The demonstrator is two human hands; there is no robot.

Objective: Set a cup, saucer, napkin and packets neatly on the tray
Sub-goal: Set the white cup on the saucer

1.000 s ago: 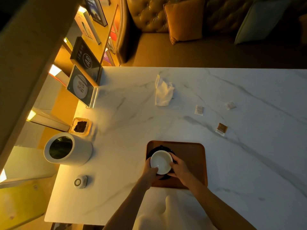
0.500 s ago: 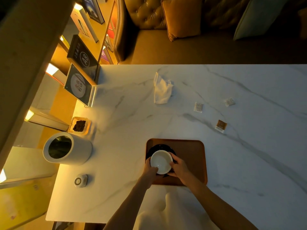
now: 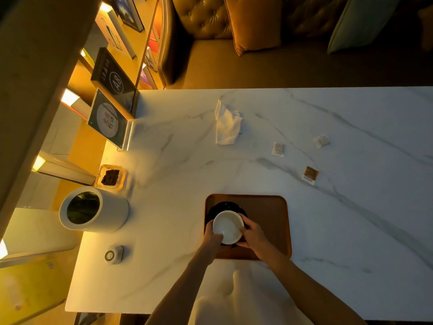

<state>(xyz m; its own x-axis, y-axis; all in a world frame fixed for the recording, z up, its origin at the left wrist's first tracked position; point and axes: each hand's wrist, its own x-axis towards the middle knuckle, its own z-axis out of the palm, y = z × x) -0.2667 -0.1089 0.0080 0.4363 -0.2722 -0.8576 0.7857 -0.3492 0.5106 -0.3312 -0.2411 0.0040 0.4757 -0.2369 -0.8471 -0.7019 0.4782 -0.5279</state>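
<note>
Cup and saucer are together at the left side of the brown tray, which lies on the white marble tabletop near the edge where the person stands. The cup is white and empty, and the saucer under it is black. The cup sits over the middle of the saucer, but from here I cannot tell whether it already rests on it. The left hand holds the cup from the left side, with the thumb on the rim. The right hand holds it from the right side, with the fingers curled around the wall of the cup. The right half of the tray is bare.

The napkin lies crumpled on the tabletop, well apart from the tray, toward the far edge. To the right of it lie three packets, each one apart from the others: a white packet, a second white packet further right, and a brown packet nearer to the tray. None of them touches the tray.

On the left part of the tabletop stands a white round container with a dark opening. Behind it is a small glass dish with something dark inside, and in front of it a small round button. A sign in a clear stand is at the far left corner. Behind the tabletop is a leather sofa with an orange cushion.
</note>
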